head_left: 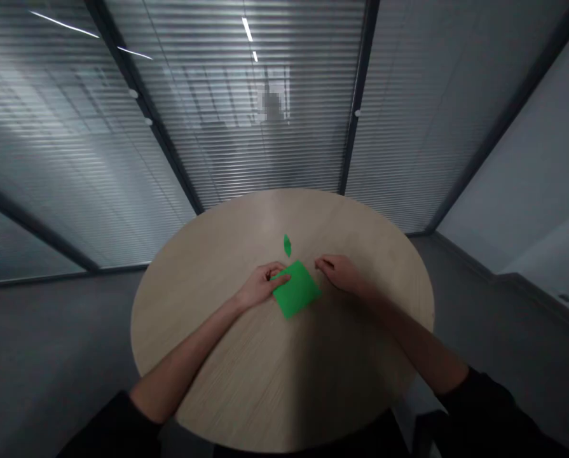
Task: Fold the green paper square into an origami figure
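Observation:
A square sheet of green paper (297, 292) lies turned cornerwise near the middle of the wooden table. My left hand (260, 283) grips its left corner, thumb on top and the other fingers curled at the edge. To the right of the sheet, apart from it, my right hand (339, 270) rests with its fingers curled closed; nothing shows in them. Just beyond the sheet's far corner is a small folded green piece (287, 245), narrow and leaf-shaped.
The round table (208, 254) has a pale wood top, with a shadow across its near right part. Glass panels with blinds (265, 146) in dark frames stand behind it. A pale wall (517, 178) rises at the right above the grey floor.

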A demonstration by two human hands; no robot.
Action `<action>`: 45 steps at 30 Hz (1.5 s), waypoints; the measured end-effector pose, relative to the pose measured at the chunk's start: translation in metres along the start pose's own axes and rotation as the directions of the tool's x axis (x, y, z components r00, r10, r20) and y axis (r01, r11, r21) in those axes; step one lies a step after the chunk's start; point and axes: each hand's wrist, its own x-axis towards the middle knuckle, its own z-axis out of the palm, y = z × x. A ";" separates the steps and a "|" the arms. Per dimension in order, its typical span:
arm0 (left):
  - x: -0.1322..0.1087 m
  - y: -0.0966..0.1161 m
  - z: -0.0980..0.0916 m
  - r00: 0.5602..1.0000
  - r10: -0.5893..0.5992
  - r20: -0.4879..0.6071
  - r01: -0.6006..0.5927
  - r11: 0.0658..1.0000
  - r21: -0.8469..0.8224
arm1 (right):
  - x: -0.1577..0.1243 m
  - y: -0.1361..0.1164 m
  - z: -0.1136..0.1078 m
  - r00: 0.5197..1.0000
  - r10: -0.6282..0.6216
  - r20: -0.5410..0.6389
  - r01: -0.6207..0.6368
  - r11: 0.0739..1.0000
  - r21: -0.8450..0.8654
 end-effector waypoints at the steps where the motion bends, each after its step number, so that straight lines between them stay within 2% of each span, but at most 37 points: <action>1: -0.001 -0.001 -0.002 1.000 0.008 -0.017 -0.008 1.000 0.001 | -0.001 -0.003 0.001 1.000 -0.004 0.005 0.003 0.999 0.038; 6: -0.004 -0.003 -0.002 0.999 0.024 -0.049 -0.025 0.999 -0.029 | -0.010 -0.014 0.005 0.997 -0.044 0.067 0.028 0.975 0.221; 12: -0.003 -0.009 0.004 0.997 0.028 -0.069 -0.036 0.993 -0.115 | -0.012 -0.010 0.005 0.989 -0.042 0.144 -0.016 0.924 0.381; 17: -0.002 -0.010 0.000 1.000 -0.024 0.017 0.026 0.990 -0.140 | -0.008 -0.004 0.004 0.978 0.006 0.207 -0.106 0.871 0.479; 21: 0.000 -0.010 -0.004 0.991 -0.067 0.118 0.081 0.990 -0.118 | -0.009 -0.001 0.005 0.977 0.044 0.210 -0.152 0.830 0.536; 27: -0.001 -0.012 -0.005 0.984 -0.067 0.165 0.091 0.986 -0.140 | -0.019 -0.002 0.009 0.980 0.038 0.195 -0.147 0.800 0.582; 39: -0.006 -0.004 -0.004 0.988 -0.037 0.150 0.079 0.955 -0.287 | -0.021 -0.009 0.014 0.981 0.020 0.194 -0.146 0.736 0.661; 45: -0.006 -0.004 -0.002 0.992 -0.049 0.118 0.083 0.952 -0.295 | -0.020 -0.007 0.017 0.987 -0.007 0.163 -0.111 0.705 0.701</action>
